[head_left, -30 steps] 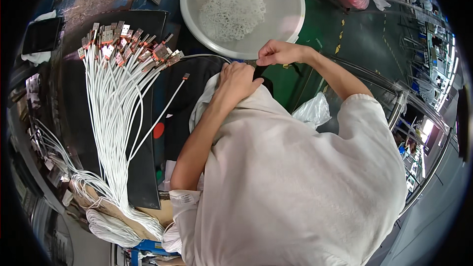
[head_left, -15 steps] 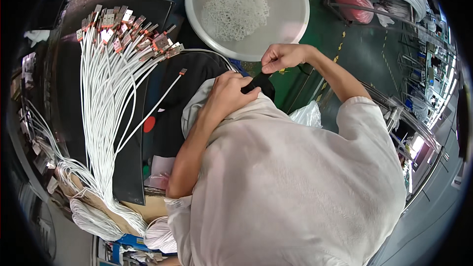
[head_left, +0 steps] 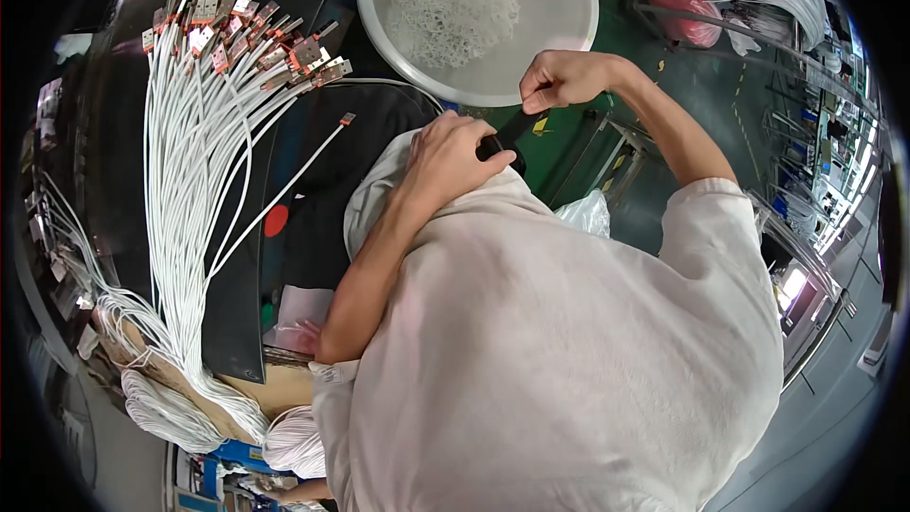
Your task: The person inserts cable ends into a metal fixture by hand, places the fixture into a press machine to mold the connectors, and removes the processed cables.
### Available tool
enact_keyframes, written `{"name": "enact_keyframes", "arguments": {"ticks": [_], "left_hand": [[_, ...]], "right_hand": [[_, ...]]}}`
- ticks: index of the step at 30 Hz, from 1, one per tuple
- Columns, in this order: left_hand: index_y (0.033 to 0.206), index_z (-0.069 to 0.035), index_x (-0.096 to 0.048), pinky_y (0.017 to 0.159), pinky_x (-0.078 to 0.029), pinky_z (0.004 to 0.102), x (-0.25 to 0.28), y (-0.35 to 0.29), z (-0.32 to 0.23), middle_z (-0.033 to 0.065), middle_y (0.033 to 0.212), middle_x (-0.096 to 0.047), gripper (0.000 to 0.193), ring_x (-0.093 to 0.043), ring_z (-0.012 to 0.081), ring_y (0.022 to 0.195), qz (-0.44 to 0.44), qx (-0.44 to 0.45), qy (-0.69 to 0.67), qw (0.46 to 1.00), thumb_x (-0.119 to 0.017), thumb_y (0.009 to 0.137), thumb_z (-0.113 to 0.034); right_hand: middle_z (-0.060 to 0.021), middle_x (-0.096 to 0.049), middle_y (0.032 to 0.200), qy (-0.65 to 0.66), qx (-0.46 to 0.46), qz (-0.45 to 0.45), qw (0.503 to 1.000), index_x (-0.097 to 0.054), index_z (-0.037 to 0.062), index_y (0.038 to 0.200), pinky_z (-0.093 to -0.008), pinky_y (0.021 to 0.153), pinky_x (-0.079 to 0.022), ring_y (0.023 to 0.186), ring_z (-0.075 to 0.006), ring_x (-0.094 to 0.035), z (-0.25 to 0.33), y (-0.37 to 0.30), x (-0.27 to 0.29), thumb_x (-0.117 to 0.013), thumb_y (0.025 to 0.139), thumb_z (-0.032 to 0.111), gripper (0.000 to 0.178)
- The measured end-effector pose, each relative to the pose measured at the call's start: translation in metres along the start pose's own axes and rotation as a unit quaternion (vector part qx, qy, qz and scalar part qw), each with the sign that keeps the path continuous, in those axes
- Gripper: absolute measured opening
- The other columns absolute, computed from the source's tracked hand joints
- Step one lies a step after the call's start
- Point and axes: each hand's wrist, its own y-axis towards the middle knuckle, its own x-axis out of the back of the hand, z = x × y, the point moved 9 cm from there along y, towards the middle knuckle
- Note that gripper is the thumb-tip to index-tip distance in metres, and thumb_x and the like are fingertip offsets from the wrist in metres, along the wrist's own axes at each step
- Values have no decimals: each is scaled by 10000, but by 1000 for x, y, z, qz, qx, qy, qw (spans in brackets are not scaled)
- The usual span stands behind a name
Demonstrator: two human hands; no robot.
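Note:
My right hand [head_left: 566, 81] is closed, pinching the upper end of a black strap-like strip [head_left: 518, 125] below the white basin [head_left: 570, 69]. The strip stretches down toward my left hand [head_left: 447, 154]. Between that hand's thumb and fingers sits a rounded black piece [head_left: 509, 160], partly covered by the hand; its kind I cannot make out. Both hands are in front of my pale shirt. To the left lies a big bundle of white USB cables [head_left: 180, 190] with metal plugs and orange parts. One cable [head_left: 308, 161] sticks out apart from the others.
The basin holds a heap of small clear plastic pieces [head_left: 453, 14]. Coiled white cables [head_left: 171, 410] lie at the lower left. A clear plastic bag [head_left: 588, 215] is right of my shirt. Across the green floor stands a rack with a pink bag [head_left: 678, 5] and more cables.
My right hand has moved slightly up and to the right, and more of the black strip shows between the hands. The surroundings have shifted a little with the head.

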Motion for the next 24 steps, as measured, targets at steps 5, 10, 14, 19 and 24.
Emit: {"name": "enact_keyframes", "arguments": {"ticks": [5,10,14,19,24], "left_hand": [[785,22,-676,567,-453,387,9,13,-2,128,623,-580,400,-540,269,561,-15,19,-2,1000,-800,737,-356],[699,36,-613,628,-465,430,-2,26,11,184,618,-575,370,-564,353,610,157,135,-79,975,-775,705,-296],[686,39,-603,655,-489,450,6,29,-4,215,637,-601,327,-601,407,643,154,105,-53,981,-749,679,-254],[658,34,-585,632,-482,449,15,23,-16,219,624,-589,297,-591,402,628,74,58,-23,995,-724,659,-227],[642,61,-493,573,-417,396,14,23,10,145,554,-455,419,-449,272,530,105,77,-1,992,-765,679,-255]], "right_hand": [[-102,-522,637,-166,88,-67,980,-614,-23,790,-367,591,-399,593,-229,-462,56,-4,14,-669,934,113,206],[-150,-536,649,-226,125,-127,958,-605,-37,787,-389,596,-403,606,-303,-470,87,-9,24,-666,907,86,182],[-139,-551,657,-178,112,-95,973,-614,-43,797,-378,600,-408,612,-293,-477,87,-17,23,-665,907,86,177],[-112,-555,659,-172,79,-59,980,-634,-37,820,-339,616,-425,618,-231,-486,80,-15,29,-653,916,75,149],[-54,-564,696,-190,-23,47,980,-654,-5,877,-344,598,-412,630,-163,-481,42,24,-3,-640,943,146,166]]}}
